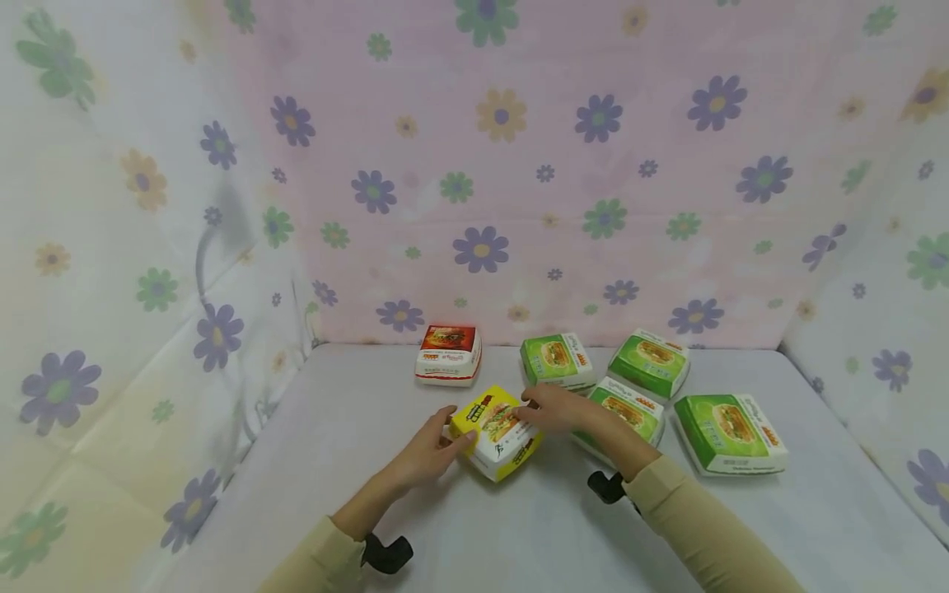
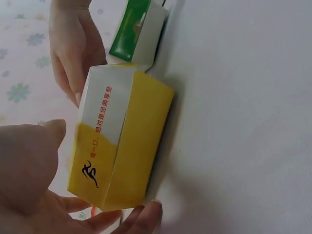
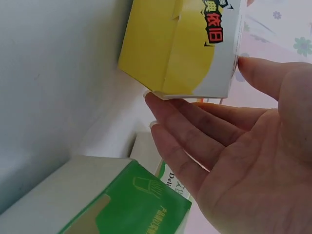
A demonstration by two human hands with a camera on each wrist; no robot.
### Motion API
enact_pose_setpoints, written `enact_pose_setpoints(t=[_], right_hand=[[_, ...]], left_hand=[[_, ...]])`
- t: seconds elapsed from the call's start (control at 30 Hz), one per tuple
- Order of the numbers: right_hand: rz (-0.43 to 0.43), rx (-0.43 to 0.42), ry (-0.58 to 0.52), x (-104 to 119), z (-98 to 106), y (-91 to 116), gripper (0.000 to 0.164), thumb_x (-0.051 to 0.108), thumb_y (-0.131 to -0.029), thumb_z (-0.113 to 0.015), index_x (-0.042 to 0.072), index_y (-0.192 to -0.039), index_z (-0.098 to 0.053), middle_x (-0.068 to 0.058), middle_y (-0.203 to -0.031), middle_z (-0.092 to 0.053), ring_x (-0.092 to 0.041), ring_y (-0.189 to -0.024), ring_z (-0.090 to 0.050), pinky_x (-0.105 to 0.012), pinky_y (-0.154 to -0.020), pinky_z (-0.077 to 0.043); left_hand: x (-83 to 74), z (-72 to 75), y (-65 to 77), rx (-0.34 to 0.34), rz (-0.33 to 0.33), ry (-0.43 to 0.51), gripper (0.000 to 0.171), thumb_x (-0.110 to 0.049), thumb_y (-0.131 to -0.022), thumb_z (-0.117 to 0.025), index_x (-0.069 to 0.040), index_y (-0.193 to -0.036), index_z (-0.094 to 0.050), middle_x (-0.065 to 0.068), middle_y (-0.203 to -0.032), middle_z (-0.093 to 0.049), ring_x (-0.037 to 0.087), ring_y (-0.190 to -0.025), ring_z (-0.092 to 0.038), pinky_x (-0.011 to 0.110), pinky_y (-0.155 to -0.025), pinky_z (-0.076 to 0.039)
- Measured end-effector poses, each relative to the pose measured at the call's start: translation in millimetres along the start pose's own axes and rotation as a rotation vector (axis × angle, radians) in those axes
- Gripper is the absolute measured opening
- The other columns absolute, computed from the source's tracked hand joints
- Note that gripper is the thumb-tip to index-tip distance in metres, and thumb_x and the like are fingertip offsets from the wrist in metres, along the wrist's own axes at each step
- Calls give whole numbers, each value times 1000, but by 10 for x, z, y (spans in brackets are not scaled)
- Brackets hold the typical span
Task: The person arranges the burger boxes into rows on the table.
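A yellow-and-white burger box (image 1: 495, 430) with a burger picture on its lid sits between both hands near the middle of the table. My left hand (image 1: 428, 453) holds its left end, the fingers around the lower corner and the thumb over the lid. At the opposite end my right hand (image 1: 556, 408) holds the box, fingertips against the side and thumb at the lid's edge. In the left wrist view the box's yellow side (image 2: 139, 146) faces the camera. The right wrist view shows the far end (image 3: 165, 53) and the right fingers beneath its corner.
A red-and-white burger box (image 1: 448, 356) stands behind the yellow one. Several green-and-white boxes are to the right, including one at the back (image 1: 558, 360) and one near the right edge (image 1: 730, 434). Flowered cloth (image 1: 541, 272) hangs behind and beside the table.
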State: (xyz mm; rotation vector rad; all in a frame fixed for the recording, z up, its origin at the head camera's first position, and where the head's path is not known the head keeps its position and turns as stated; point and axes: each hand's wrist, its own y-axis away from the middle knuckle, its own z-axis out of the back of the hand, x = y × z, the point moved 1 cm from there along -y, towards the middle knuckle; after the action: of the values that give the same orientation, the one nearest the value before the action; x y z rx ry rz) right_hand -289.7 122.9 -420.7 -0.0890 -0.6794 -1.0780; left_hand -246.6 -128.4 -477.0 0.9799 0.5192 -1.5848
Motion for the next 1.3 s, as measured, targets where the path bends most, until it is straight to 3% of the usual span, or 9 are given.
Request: enact_pose_setpoints(t=[0.13, 0.33, 0.53, 0.77, 0.93, 1.1, 1.3], right_hand=[[23, -22, 15, -20, -30, -2, 34, 27, -106, -57, -3, -120, -66, -12, -108, -66, -23, -99, -61, -41, -85, -53], [34, -55, 31, 37, -95, 57, 27, 28, -103, -61, 6, -88, -65, -4, -80, -58, -16, -72, -51, -29, -63, -41], [-4, -46, 16, 57, -101, 90, 31, 33, -103, -61, 8, -86, -63, -2, -75, -61, -14, -66, -52, -27, -59, -40], [-9, -37, -4, 4, -48, 82, 34, 35, -105, -57, 7, -87, -63, -3, -75, -66, -16, -65, -55, -27, -57, -42], [-3, -44, -2, -16, -52, 44, 32, 34, -105, -57, 7, -91, -65, -3, -76, -63, -16, -66, -55, -28, -58, -43], [24, -54, 3, -11, -102, 46, 30, 31, -105, -58, 9, -85, -65, -2, -75, -62, -15, -65, -52, -27, -59, -41], [-4, -47, -84, 19, -173, 107, 26, 30, -104, -61, 6, -97, -66, -2, -79, -67, -16, -69, -59, -29, -61, -47]], left_hand=[[-4, 16, -9, 25, -2, 24, 73, -46, -101, -63, -8, -156, -35, 16, -144, -49, 21, -100, -57, 33, -75, -54], [48, 107, -141, 61, -17, 99, 59, -41, -106, -55, -14, -156, -38, 17, -156, -42, 26, -114, -60, 40, -87, -57], [40, 123, -182, 62, -14, 109, 62, -40, -108, -51, -13, -160, -31, 19, -161, -36, 37, -129, -54, 45, -92, -56], [51, 77, -128, 46, -10, 36, 85, -55, -99, -61, -14, -163, -22, 16, -162, -33, 25, -110, -59, 39, -83, -57], [46, 50, -73, 51, -43, -12, 100, -54, -92, -72, -11, -164, -17, 15, -163, -31, 27, -112, -55, 38, -82, -55], [43, 70, -70, 72, -51, -18, 93, -54, -95, -69, -14, -163, -20, 14, -164, -31, 31, -122, -55, 45, -88, -57], [57, 100, -95, 113, -57, 6, 82, -53, -100, -61, -18, -164, -23, 12, -166, -29, 35, -130, -52, 49, -93, -56]])
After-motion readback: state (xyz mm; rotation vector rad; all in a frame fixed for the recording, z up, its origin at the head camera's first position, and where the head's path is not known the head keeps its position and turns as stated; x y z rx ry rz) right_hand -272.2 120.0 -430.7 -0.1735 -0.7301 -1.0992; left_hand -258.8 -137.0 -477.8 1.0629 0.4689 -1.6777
